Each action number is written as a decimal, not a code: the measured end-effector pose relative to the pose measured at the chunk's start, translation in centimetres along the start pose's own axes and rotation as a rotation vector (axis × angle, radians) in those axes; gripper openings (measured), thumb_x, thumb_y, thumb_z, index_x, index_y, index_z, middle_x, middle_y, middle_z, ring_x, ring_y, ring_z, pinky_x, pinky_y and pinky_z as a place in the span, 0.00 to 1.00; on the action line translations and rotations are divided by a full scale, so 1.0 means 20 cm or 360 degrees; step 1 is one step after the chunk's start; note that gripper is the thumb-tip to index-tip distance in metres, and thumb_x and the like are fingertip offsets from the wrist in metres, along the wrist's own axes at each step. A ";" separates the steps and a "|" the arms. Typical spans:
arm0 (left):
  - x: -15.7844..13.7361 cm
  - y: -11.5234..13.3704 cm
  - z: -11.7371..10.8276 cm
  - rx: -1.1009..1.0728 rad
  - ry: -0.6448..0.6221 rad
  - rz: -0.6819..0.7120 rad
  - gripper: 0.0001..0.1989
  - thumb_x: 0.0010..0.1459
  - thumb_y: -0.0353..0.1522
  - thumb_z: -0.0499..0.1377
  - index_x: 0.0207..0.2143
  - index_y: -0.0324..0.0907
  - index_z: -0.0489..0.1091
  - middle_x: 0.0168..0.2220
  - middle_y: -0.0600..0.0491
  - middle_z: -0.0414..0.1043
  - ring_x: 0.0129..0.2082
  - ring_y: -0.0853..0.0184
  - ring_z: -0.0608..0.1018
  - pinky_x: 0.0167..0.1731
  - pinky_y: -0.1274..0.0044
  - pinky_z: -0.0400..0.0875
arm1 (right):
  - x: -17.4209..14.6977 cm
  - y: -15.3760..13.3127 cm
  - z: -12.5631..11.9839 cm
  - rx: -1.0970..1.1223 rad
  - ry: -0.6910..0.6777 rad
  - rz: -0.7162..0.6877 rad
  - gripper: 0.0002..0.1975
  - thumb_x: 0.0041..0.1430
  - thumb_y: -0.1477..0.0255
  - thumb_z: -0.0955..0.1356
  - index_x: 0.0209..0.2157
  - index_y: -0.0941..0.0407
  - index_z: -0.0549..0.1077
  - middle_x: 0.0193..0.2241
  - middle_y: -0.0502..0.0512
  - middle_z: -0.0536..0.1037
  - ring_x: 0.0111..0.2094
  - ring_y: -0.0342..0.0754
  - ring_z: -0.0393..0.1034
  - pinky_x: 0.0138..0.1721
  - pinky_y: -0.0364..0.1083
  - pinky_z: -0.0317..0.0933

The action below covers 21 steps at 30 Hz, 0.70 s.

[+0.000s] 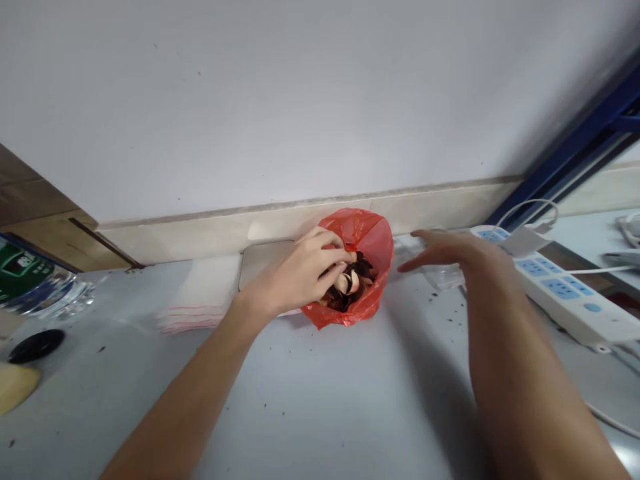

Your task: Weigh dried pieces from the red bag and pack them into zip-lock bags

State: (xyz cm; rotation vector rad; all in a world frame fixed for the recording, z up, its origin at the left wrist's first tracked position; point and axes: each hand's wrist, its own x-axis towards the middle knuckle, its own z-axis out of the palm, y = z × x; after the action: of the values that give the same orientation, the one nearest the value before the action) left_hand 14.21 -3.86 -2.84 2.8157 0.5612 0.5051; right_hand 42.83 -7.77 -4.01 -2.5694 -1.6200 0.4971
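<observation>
Reaching in: the left hand is at the mouth of the red bag, fingers bent over its contents; whether they grip a piece, I cannot tell.
Red bag: on the grey table, its rim spread wide and its back near the wall.
Bag contents: dark brown scraps and pale curved pieces, partly covered by the left hand.
Right hand: to the right of the bag and apart from it, thumb and fingers parted, nothing visible in its grasp; a clear plastic item lies just beside it.
Left of the bag: a flat grey object, partly hidden by the left hand, then red-edged white sheets; well beyond, a green-labelled bottle and a black disc.
Right of the bag, past the right hand: a white power strip.
</observation>
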 end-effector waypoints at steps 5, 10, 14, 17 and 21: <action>0.00 -0.01 0.00 0.0000 0.0013 -0.0009 0.17 0.73 0.29 0.52 0.48 0.42 0.81 0.49 0.47 0.79 0.53 0.59 0.78 0.53 0.68 0.76 | 0.04 -0.01 0.03 0.0066 -0.0187 0.0137 0.36 0.45 0.76 0.76 0.60 0.55 0.78 0.51 0.68 0.84 0.42 0.62 0.83 0.34 0.51 0.76; -0.01 0.00 -0.04 -0.0019 0.0024 -0.0037 0.17 0.73 0.31 0.51 0.46 0.43 0.82 0.48 0.48 0.80 0.51 0.60 0.79 0.53 0.68 0.76 | 0.01 0.00 -0.04 0.0141 -0.0161 0.0066 0.21 0.42 0.82 0.72 0.40 0.53 0.84 0.27 0.54 0.83 0.32 0.54 0.80 0.33 0.47 0.73; 0.00 0.01 -0.05 -0.0116 0.0163 -0.0052 0.17 0.72 0.30 0.52 0.47 0.41 0.81 0.48 0.47 0.81 0.52 0.59 0.80 0.56 0.68 0.76 | -0.14 -0.01 -0.21 0.0462 0.0189 -0.0017 0.10 0.49 0.75 0.70 0.35 0.53 0.80 0.30 0.55 0.83 0.32 0.51 0.76 0.33 0.47 0.69; 0.00 0.01 -0.06 -0.0271 0.0420 -0.0177 0.17 0.70 0.33 0.56 0.57 0.42 0.77 0.57 0.46 0.80 0.57 0.58 0.79 0.60 0.65 0.74 | -0.29 -0.07 -0.30 0.0940 0.0503 -0.0365 0.07 0.48 0.66 0.70 0.30 0.51 0.77 0.29 0.54 0.81 0.30 0.49 0.71 0.32 0.48 0.65; -0.01 0.03 -0.10 -0.0653 0.0580 -0.0269 0.32 0.61 0.41 0.68 0.67 0.50 0.68 0.67 0.46 0.70 0.64 0.56 0.75 0.59 0.65 0.76 | -0.41 -0.21 -0.32 0.1350 0.0271 -0.0759 0.13 0.41 0.62 0.74 0.31 0.51 0.74 0.29 0.51 0.77 0.29 0.47 0.71 0.31 0.46 0.62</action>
State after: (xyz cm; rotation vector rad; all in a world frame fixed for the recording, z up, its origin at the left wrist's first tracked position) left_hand 13.49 -4.27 -0.97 2.2781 0.6664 0.9825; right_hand 37.89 -12.37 4.90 -1.5212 -1.4502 0.6951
